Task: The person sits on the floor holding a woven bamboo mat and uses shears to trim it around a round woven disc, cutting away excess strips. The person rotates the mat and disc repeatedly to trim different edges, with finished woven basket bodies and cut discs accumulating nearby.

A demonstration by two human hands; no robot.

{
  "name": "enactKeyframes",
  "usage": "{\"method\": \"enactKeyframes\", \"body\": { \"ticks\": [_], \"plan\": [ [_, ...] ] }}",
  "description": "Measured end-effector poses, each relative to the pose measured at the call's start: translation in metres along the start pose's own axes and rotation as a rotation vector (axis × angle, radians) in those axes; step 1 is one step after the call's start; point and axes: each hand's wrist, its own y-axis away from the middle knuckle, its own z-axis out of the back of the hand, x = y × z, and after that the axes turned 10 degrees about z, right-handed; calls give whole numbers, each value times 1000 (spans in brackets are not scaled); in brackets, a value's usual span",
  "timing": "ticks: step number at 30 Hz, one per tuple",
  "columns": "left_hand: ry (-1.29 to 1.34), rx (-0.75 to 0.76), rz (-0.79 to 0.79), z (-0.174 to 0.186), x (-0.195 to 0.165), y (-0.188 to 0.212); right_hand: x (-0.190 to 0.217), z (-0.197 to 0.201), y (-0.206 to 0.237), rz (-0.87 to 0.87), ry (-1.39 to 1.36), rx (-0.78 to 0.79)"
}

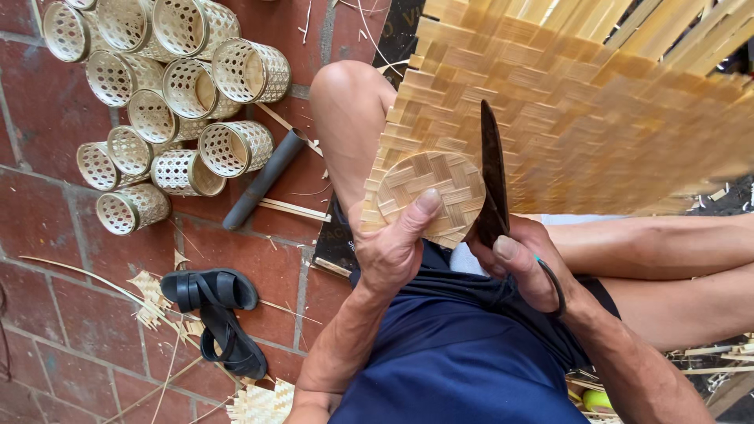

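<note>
While the left hand [393, 247] presses a round woven disc [430, 192] flat against a large woven bamboo mat [581, 118], thumb laid across the disc's lower edge and fingers curled behind both layers, the right hand [522, 263] is clenched through the loop handles of dark heavy shears [493, 177], blades raised along the disc's right rim. Disc and mat: held over the person's lap, the disc apparently serving as a template so the blades can follow its curve; the mat's far end fans out into loose strips toward the upper right. Shears: blades read as nearly together, edge touching the mat just beside the disc; whether they bite into the weave cannot be told. Floor, red brick: a cluster of small open-weave cylindrical baskets [169, 102] lying on their sides at upper left, well apart from the hands; a dark tube [263, 179] beside them; a pair of black sandals [218, 314] near the person's left forearm; bamboo slivers and offcuts [263, 402] scattered about. Hidden or cut off: left fingers behind the mat; lower shear handle partly lost in the palm; mat's upper and right extent out of frame; right-hand debris pile and a green object at the lower right edge too small to identify.
</note>
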Motion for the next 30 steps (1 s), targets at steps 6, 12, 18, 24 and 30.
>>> {"method": "enactKeyframes", "body": {
  "ticks": [6, 12, 18, 24, 30],
  "plan": [
    [-144, 5, 217, 12, -15, 10, 10, 10, 4, 79, 128, 73],
    [-124, 52, 148, 16, -11, 4, 4, 13, 4, 25, 239, 30],
    [-176, 110, 146, 5, -23, 3, 10, 14, 6, 31, -56, 33],
    [-198, 151, 181, 7, -28, -6, 22, 36, 5, 175, 362, 115],
    [-320, 181, 204, 15, -26, -5, 50, 38, 7, 53, 526, 71]
  ]
}}
